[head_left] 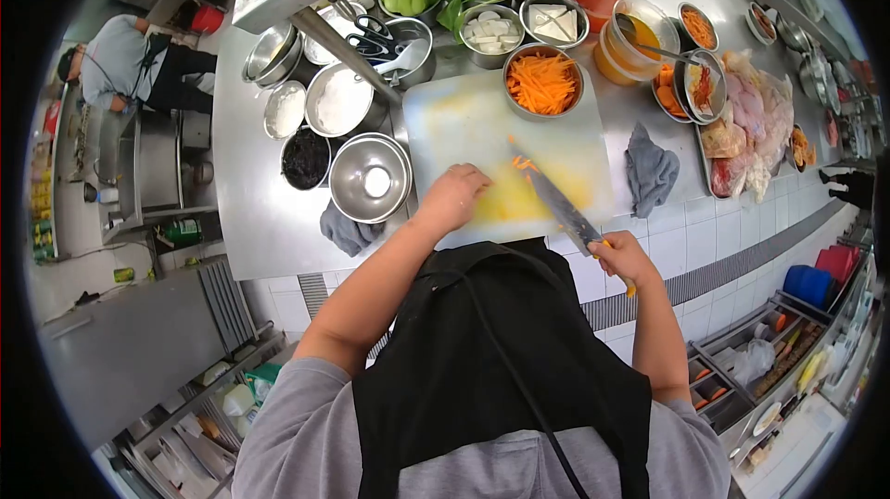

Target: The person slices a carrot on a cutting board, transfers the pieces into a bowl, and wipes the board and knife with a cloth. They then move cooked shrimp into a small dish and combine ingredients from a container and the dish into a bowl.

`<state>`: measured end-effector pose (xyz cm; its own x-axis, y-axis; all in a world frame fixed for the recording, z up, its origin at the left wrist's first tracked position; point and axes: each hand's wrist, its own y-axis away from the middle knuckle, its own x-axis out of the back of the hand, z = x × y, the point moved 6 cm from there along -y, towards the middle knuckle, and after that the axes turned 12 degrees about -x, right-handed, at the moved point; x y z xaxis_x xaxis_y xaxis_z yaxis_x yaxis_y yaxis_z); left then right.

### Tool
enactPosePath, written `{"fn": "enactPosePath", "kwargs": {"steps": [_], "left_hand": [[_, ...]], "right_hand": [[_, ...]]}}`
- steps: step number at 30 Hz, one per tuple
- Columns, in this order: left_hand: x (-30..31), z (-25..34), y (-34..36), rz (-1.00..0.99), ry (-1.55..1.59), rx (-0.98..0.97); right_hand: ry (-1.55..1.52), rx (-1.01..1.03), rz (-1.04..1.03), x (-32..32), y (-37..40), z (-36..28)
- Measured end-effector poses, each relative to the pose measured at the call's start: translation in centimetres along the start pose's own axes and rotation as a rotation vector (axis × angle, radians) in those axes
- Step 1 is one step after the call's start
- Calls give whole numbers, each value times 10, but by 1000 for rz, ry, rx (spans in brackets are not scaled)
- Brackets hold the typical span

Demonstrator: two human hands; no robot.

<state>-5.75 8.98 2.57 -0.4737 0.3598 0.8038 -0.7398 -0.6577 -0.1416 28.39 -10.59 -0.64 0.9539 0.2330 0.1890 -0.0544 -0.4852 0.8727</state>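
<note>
My right hand [621, 256] grips a large knife [567, 211] by its handle, with the blade slanting up and left over the cutting board [454, 128]. A few carrot shreds [525, 164] cling near the blade's tip. My left hand [454, 195] rests at the board's left side, its fingers closed together; I cannot make out anything in them. A metal bowl of carrot strips [543, 84] stands on the board's upper right part. Yellow and orange stains mark the board.
Stacked empty bowls [371, 177] stand left of the board, and a grey cloth [652, 170] lies right. Raw meat [756, 119] fills a tray at far right. A metal post [345, 52] crosses the upper left. A person [125, 63] stands at far left.
</note>
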Motion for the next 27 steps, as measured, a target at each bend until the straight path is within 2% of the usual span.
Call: {"fn": "enactPosePath", "kwargs": {"steps": [3,5,8,14,16,19,21,24,27], "left_hand": [[-7,13,1,-69,186,-17],[6,3,13,119,186,221],[12,5,32,85,172,306],[7,8,35,71,139,253],[4,9,31,71,147,249],[-3,11,26,35,145,254],[-6,15,24,38,151,160],[-7,19,26,68,175,124],[-3,25,33,144,300,200]], "right_hand": [[17,-8,90,24,11,1],[76,-19,157,35,10,-1],[127,9,137,40,-2,-14],[398,61,18,32,-23,-41],[505,146,-5,26,-30,-37],[477,153,-90,15,-36,-26],[478,127,-103,12,-37,-24],[460,75,-117,9,-30,-25],[421,48,-134,4,-28,-22]]}}
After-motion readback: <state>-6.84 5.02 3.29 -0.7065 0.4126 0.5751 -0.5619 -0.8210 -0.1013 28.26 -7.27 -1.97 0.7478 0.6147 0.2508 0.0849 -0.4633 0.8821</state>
